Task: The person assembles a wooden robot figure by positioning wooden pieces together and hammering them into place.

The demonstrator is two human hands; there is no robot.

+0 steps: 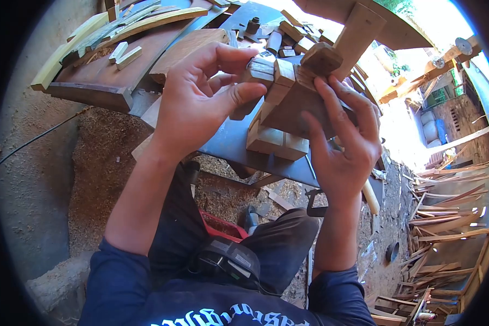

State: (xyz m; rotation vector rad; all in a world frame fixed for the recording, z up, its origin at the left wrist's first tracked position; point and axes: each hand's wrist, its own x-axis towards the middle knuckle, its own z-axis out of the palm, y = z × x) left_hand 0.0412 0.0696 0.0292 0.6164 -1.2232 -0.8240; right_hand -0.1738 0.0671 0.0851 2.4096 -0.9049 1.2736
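My left hand (193, 95) pinches a small wooden block (259, 69) with a greyish, worn top between thumb and index finger. Right beside that block is a paler wooden block (283, 76), up against the end of a brown wooden piece (290, 111). My right hand (348, 127) has its fingers on the upper edge of this brown piece and its thumb against the near face. A darker wood block (321, 58) sits on top, just beyond my right fingertips. Under the brown piece, light wooden blocks (277, 142) rest on the blue worktable (231, 146).
Long wood strips (146, 23) and two short pale sticks (126, 56) lie on a bench at the left. Offcuts (290, 32) crowd the table's far side. A clamp (315, 204) hangs near the front edge. Sawdust covers the floor (100, 163); scrap strips (453, 217) pile up at right.
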